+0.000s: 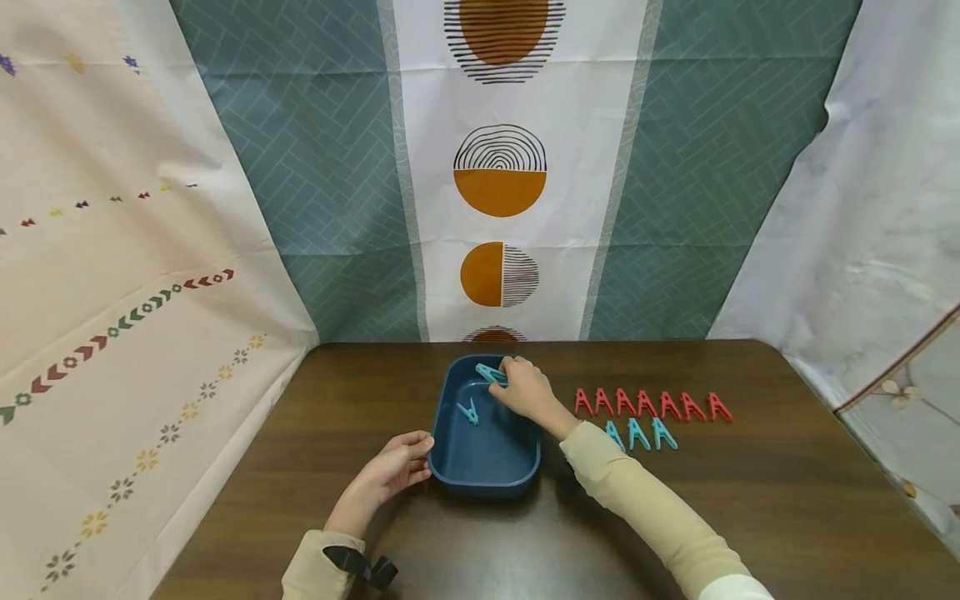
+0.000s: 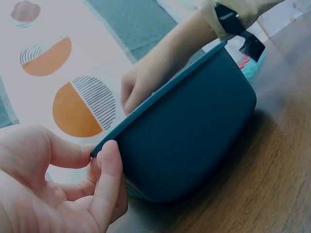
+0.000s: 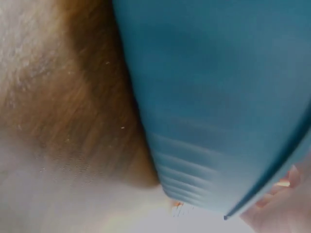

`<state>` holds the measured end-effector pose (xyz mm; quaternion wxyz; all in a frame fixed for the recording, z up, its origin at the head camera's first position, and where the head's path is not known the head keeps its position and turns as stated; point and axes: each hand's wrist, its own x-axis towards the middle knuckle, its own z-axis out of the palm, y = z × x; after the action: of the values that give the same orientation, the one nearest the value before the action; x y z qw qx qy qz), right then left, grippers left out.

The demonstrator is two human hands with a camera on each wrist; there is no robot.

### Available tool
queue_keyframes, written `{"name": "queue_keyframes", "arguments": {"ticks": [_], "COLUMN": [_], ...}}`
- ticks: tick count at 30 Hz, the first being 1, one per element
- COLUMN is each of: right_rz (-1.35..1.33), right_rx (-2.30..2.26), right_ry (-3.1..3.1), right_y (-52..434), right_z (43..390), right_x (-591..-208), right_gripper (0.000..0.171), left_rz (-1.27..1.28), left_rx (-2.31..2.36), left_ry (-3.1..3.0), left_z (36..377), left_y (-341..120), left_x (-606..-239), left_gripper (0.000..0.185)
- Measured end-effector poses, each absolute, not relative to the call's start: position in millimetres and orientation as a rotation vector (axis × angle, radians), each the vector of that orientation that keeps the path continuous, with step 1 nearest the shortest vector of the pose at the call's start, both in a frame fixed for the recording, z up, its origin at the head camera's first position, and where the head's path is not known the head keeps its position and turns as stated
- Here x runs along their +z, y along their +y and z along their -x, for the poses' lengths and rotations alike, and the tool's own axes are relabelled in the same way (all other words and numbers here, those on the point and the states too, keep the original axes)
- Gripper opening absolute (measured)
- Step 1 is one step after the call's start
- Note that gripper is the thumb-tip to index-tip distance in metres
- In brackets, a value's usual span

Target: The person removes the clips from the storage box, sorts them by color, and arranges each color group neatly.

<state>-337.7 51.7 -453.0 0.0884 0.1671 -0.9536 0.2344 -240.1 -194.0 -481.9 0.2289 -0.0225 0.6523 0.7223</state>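
Note:
A dark blue plastic bin (image 1: 483, 485) stands on the table in the head view. My left hand (image 1: 393, 467) pinches its left rim between thumb and fingers, clear in the left wrist view, where the bin's outer wall (image 2: 189, 126) shows. Over the far end of the bin, my right hand (image 1: 527, 390) holds a light blue clothespin (image 1: 489, 372). Another light blue clothespin (image 1: 468, 412) lies on the bin's floor. The right wrist view is filled mostly by the bin's side (image 3: 209, 97); part of the right hand (image 3: 279, 206) appears blurred at the lower right, its clothespin hidden.
Right of the bin, several red clothespins (image 1: 645, 403) lie in a row on the brown wooden table (image 1: 750, 492). Nearer me is a shorter row of light blue clothespins (image 1: 637, 434), partly covered by my right forearm. A patterned curtain (image 1: 345, 167) hangs behind the table.

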Motion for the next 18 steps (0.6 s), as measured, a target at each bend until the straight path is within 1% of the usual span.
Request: {"name": "queue_keyframes", "arguments": {"ticks": [2, 11, 18], "right_rz": [-0.473, -0.485, -0.485], "right_rx": [0.767, 0.950, 0.967], "right_ry": [-2.789, -2.670, -2.589], "right_y": [55, 78, 100], "right_z": [334, 316, 300], "right_x": [-451, -449, -448], "right_gripper": [0.027, 0.025, 0.024], "left_rz": [0.054, 0.066, 0.056], "left_rx": [1.983, 1.971, 1.973], "left_ry": [1.792, 1.800, 1.806], "left_z": [240, 238, 240], "left_y": [-196, -196, -194], "left_x": [-483, -483, -481], "left_gripper": [0.010, 0.021, 0.021]}}
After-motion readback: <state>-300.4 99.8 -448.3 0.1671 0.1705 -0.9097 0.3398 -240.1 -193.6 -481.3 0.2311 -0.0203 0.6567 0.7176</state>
